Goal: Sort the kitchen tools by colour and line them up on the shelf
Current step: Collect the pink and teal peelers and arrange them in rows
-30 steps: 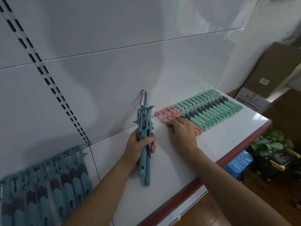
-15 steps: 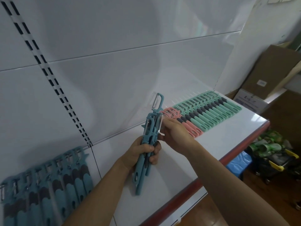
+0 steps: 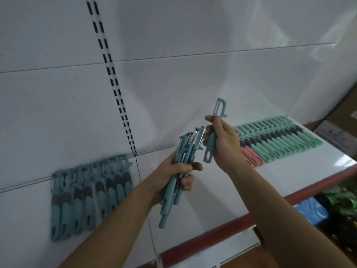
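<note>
I see my left hand (image 3: 170, 175) wrapped tight around a bundle of blue peelers (image 3: 178, 171), the fingers curled across the handles, the blade ends pointing up toward the back panel and the handle ends hanging down below the palm, all of it raised above the white shelf (image 3: 222, 194). My right hand (image 3: 222, 144) is just beside it, to the right and a little higher, and it grips a single blue peeler (image 3: 212, 138) upright, fingers closed around the upper part of the handle, the blade head standing clear above the thumb and the looped handle end showing below the hand; this one is apart from the bundle, with a narrow gap between them. On the shelf to the left lies a row of blue peelers (image 3: 90, 196) side by side, heads toward the back panel, dark grip patches showing. On the right part of the shelf lies a row of mint green peelers (image 3: 286, 140) laid the same way, and at its left end a few pink peelers (image 3: 251, 155), partly hidden behind my right wrist, so I cannot count them. The stretch of shelf under my hands is bare white, with a red front edge (image 3: 289, 198). A slotted upright strip (image 3: 114, 82) runs down the white back panel (image 3: 193, 55). Cardboard boxes (image 3: 336, 134) stand off to the far right
</note>
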